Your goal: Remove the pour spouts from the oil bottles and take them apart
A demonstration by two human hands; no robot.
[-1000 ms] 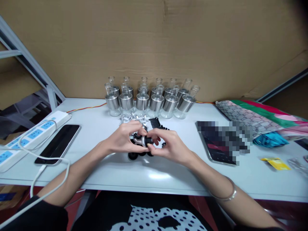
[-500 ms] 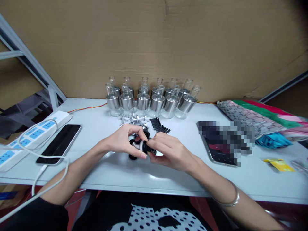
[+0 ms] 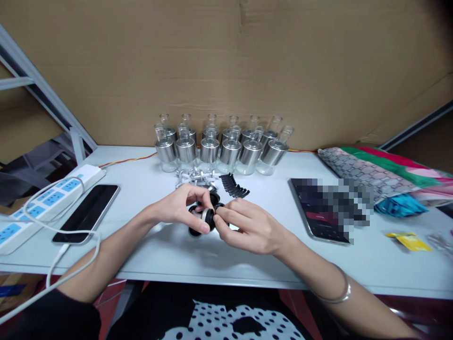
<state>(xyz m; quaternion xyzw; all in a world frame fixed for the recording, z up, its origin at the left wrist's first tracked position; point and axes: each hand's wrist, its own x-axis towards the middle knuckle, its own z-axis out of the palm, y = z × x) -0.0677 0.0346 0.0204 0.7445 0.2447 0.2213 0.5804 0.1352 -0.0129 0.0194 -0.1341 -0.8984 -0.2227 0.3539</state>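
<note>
My left hand (image 3: 186, 208) grips a round black cap with a silver band (image 3: 208, 218) between thumb and fingers, just above the table. Against the cap's right side, my right hand (image 3: 247, 226) has its thumb and forefinger pinched together; whether a small part sits between them is hidden. Other black round caps (image 3: 194, 231) lie under and behind the hands, partly covered. Farther back is a heap of silver-and-white metal pieces (image 3: 198, 177). Beside it lies a row of black tubes (image 3: 233, 185).
Two rows of glass bottles with steel sleeves (image 3: 209, 151) stand at the back. To the left are a power strip (image 3: 53, 198), a phone (image 3: 88, 212) and a white cable. A tablet-like device (image 3: 318, 217), a yellow packet (image 3: 412, 241) and a patterned bag (image 3: 354, 170) lie right.
The right fingers have closed into a tighter pinch at the cap's side, and the cap has turned slightly, showing its black end. The left hand keeps its grip.
</note>
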